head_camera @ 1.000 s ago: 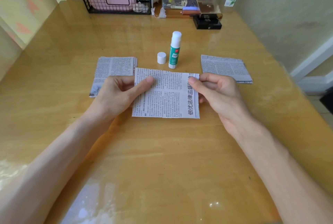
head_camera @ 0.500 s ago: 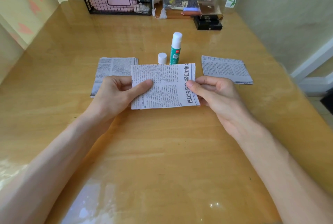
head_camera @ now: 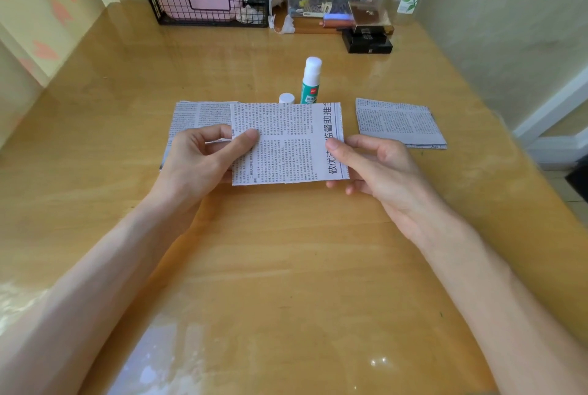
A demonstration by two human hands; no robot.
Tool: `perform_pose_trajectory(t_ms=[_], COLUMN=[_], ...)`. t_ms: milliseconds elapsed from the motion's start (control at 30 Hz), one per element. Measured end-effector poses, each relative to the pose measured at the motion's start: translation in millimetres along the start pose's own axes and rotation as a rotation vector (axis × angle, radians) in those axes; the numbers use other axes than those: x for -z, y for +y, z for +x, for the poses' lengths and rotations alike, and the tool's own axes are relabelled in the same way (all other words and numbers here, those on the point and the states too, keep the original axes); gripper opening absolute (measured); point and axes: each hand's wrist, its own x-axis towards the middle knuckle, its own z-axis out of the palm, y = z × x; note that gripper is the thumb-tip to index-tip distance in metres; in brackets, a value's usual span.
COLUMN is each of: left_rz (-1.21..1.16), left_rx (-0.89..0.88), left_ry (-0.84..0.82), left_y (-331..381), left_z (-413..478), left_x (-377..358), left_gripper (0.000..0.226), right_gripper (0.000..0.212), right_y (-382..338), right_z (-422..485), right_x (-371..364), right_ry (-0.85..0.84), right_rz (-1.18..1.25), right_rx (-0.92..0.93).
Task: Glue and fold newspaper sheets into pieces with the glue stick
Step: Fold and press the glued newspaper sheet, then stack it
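Both hands pinched the folded newspaper sheet by its side edges, left hand and right hand with thumbs on top, probably to keep it square. The glue stick stood uncapped just behind, within reach

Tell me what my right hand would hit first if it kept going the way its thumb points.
Likely your left hand: the right hand points leftward across the newspaper sheet it already holds. Depth is unclear.
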Motion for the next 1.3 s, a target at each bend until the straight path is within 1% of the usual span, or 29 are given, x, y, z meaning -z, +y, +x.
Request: perform_pose_trajectory(t_ms=[233, 433, 600, 767, 933, 1067, 1100, 1300], left_rz=[-0.006, 0.024, 0.045, 0.038, 0.07, 0.076, 0.084, 0.1], left_rx=[0.001, -0.001, -0.034, -0.041, -0.044, -0.055, -0.064, -0.11], left_ry=[-0.005, -0.056, -0.049, -0.031, -0.073, -0.127, -0.133, -0.081], left_y=[0, 0, -4, -6, -8, -6, -6, -11], left_z=[0, 0, 2, 4, 4, 1, 1, 5], left_x=[-1, -2, -2, 1, 0, -2, -2, 1], left_gripper=[0.017, 0.025, 0.016, 0.017, 0.018, 0.027, 0.026, 0.022], right_gripper=[0.022, 0.014, 0.021, 0.031, 0.026, 0.02, 0.019, 0.024], right_y=[2, 2, -2, -4, 2, 4, 5, 5], right_z=[3, 2, 1, 2, 2, 4, 4, 4], right_x=[2, 5, 5, 5, 4, 6, 6, 4], right_ry=[0.062, 0.097, 0.11, 0.1, 0.058, 0.062, 0.066, 0.057], right_rz=[-0.011, -0.004, 0.03, 0.067, 0.028, 0.023, 0.025, 0.039], right_rx=[-0.032, 0.003, 0.011, -0.014, 0.004, 0.036, 0.042, 0.046])
